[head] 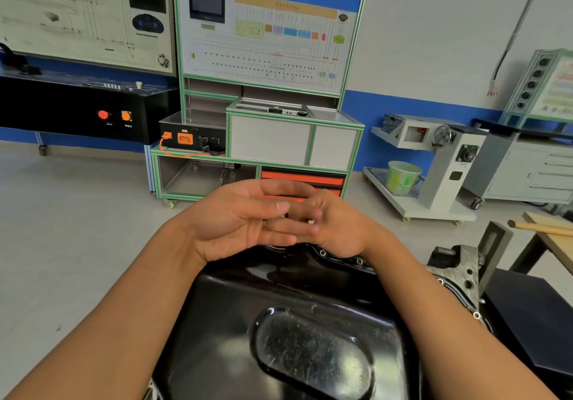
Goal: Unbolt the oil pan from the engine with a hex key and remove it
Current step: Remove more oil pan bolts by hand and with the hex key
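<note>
Workshop rigs (266, 58) are looming behind your spread left hand (242, 223) and curling right hand (338, 229), hold unclear. Slick-looking oil pan (279, 300): be gripping its flange (341, 258).

Left grip (238, 219), fingers straight, and right grip (338, 229), fingers curled, meet above the far end of the black oil pan (279, 300). Round fixing points (322, 252) dot the pan's flange on the engine (462, 269); a diagram stand (266, 43) rises behind on the floor.

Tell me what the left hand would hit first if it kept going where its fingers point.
The left hand points its straight fingers right, so it would meet the right hand first; they seem to overlap, though depth is unclear.
</note>
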The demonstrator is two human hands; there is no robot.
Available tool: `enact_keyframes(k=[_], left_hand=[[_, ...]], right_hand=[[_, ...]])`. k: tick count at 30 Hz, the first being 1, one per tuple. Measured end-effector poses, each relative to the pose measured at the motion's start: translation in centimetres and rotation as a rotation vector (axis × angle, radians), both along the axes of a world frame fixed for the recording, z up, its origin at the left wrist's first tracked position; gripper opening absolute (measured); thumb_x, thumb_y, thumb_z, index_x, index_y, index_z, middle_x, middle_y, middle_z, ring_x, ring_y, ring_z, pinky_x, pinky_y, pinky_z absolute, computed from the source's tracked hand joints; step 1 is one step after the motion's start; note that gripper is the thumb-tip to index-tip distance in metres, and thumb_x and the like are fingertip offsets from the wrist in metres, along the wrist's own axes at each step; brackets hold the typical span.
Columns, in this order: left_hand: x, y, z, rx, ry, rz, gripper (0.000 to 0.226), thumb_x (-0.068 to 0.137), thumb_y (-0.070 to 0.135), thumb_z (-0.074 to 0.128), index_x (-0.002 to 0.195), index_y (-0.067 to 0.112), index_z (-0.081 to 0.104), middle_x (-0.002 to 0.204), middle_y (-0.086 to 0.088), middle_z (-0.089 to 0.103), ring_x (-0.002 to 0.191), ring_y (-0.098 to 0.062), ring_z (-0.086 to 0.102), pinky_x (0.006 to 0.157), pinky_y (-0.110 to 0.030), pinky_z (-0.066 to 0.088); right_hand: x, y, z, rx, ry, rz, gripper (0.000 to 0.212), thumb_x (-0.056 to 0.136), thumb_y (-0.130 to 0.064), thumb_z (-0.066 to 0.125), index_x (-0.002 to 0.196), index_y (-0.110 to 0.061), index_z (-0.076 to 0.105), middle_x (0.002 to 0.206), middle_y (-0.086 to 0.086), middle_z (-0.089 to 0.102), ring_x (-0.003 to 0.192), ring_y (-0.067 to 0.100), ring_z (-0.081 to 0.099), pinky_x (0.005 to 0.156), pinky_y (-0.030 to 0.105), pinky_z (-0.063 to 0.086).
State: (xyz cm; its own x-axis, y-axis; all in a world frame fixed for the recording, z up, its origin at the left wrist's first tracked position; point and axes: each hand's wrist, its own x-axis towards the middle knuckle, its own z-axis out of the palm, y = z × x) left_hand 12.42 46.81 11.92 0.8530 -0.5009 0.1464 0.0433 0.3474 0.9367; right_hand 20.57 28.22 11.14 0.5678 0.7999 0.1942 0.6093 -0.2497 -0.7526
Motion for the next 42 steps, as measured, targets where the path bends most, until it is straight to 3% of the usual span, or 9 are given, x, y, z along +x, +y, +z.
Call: enact_keyframes(k=[5, 12, 16, 20, 25, 29, 35, 39, 42], left_hand=[[0.4, 0.0, -0.5, 0.059, -0.014, 0.145, 0.029, 0.088, 0.026, 0.064, 0.112, 0.013, 0.074, 0.102, -0.011, 0.071, 0.089, -0.026, 0.073, 0.063, -0.027, 0.058], [0.1, 0.5, -0.5, -0.030, -0.023, 0.006, 0.040, 0.095, 0.013, 0.053, 0.132, 0.000, 0.059, 0.134, -0.027, 0.058, 0.125, -0.041, 0.058, 0.099, -0.041, 0.053], [0.1, 0.0, -0.5, 0.094, -0.109, 0.177, 0.031, 0.084, 0.010, 0.069, 0.114, 0.015, 0.074, 0.107, -0.012, 0.073, 0.092, -0.025, 0.073, 0.074, -0.029, 0.060], [0.5, -1.5, -0.3, 0.362, -0.313, 0.555, 0.018, 0.069, 0.032, 0.077, 0.082, 0.020, 0.077, 0.064, -0.003, 0.068, 0.048, -0.011, 0.059, 0.044, -0.020, 0.048], [1.1, -2.3, 0.0, 0.428, -0.331, 0.687, 0.018, 0.100, 0.022, 0.055, 0.095, 0.015, 0.070, 0.055, -0.004, 0.059, 0.039, -0.017, 0.057, 0.037, -0.021, 0.044], [0.6, -0.9, -0.1, 0.115, -0.081, 0.410, 0.026, 0.098, 0.016, 0.050, 0.114, 0.007, 0.068, 0.079, -0.016, 0.069, 0.062, -0.029, 0.070, 0.053, -0.028, 0.057], [0.0, 0.7, -0.5, -0.124, 0.004, -0.056, 0.044, 0.095, 0.007, 0.044, 0.137, -0.003, 0.053, 0.133, -0.035, 0.055, 0.122, -0.049, 0.057, 0.096, -0.043, 0.054], [0.2, 0.8, -0.5, -0.102, -0.039, -0.116, 0.047, 0.095, 0.001, 0.046, 0.141, 0.002, 0.050, 0.140, -0.036, 0.048, 0.129, -0.049, 0.051, 0.101, -0.043, 0.051], [0.3, 0.7, -0.5, -0.068, -0.067, -0.109, 0.047, 0.091, -0.001, 0.058, 0.138, 0.006, 0.056, 0.134, -0.033, 0.055, 0.124, -0.045, 0.057, 0.100, -0.041, 0.053]], right_hand=[[0.0, -0.2, -0.2, 0.048, 0.007, 0.020, 0.035, 0.082, -0.022, 0.074, 0.050, -0.030, 0.063, 0.054, -0.004, 0.040, 0.063, 0.020, 0.034, 0.066, 0.027, 0.035], [0.4, -0.4, -0.3, 0.066, 0.049, 0.011, 0.042, 0.086, -0.001, 0.074, 0.054, -0.025, 0.063, 0.060, -0.006, 0.053, 0.062, 0.007, 0.044, 0.067, 0.018, 0.041], [-0.1, -0.3, 0.0, 0.078, 0.052, 0.004, 0.024, 0.088, -0.008, 0.074, 0.070, -0.025, 0.074, 0.070, 0.028, 0.057, 0.070, 0.023, 0.046, 0.075, 0.034, 0.043], [-0.4, 0.3, 0.1, 0.056, 0.010, 0.018, 0.008, 0.090, -0.014, 0.073, 0.095, -0.015, 0.079, 0.091, 0.027, 0.071, 0.074, 0.038, 0.059, 0.076, 0.047, 0.053], [-0.5, 0.6, 0.0, 0.048, -0.003, 0.046, 0.019, 0.090, -0.020, 0.072, 0.078, -0.034, 0.076, 0.078, 0.033, 0.060, 0.067, 0.042, 0.049, 0.068, 0.046, 0.043], [-0.3, 0.4, -0.1, 0.043, -0.004, 0.010, 0.031, 0.089, -0.014, 0.074, 0.065, -0.033, 0.072, 0.064, 0.018, 0.048, 0.065, 0.029, 0.039, 0.071, 0.037, 0.037], [0.4, 0.0, -0.3, -0.001, -0.018, -0.006, 0.019, 0.088, -0.003, 0.073, 0.093, 0.014, 0.069, 0.102, 0.028, 0.071, 0.090, 0.027, 0.066, 0.093, 0.049, 0.052], [0.1, -0.2, -0.1, 0.009, 0.019, 0.021, 0.017, 0.088, -0.001, 0.072, 0.090, 0.015, 0.069, 0.091, 0.000, 0.073, 0.084, 0.008, 0.061, 0.079, 0.026, 0.050], [0.0, -0.3, 0.0, -0.020, 0.013, 0.008, 0.030, 0.087, -0.005, 0.074, 0.068, 0.013, 0.061, 0.065, 0.015, 0.055, 0.066, 0.015, 0.044, 0.065, 0.024, 0.041]])
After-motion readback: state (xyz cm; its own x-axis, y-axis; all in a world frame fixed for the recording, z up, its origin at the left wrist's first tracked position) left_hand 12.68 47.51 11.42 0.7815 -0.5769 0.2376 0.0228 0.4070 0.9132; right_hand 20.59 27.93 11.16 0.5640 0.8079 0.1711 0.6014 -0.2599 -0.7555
